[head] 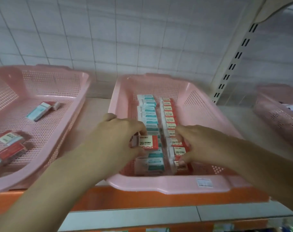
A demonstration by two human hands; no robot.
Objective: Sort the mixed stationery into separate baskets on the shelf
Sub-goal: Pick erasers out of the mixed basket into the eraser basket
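A pink perforated basket (169,185) stands in the middle of the shelf. Inside it run two rows of boxed erasers: teal-labelled ones (149,114) on the left and red 2B ones (169,113) on the right. My left hand (115,139) pinches one red 2B eraser (148,142) above the teal row. My right hand (197,144) reaches into the near end of the red row, its fingers curled around the erasers there. A second pink basket (72,114) at the left holds one teal eraser (38,111) and a few red erasers (10,144).
A third pink basket (276,114) with unclear contents sits at the far right, past a slotted white shelf upright (232,66). The shelf has an orange front edge (142,200). White tiled wall lies behind. A lower shelf shows at the bottom.
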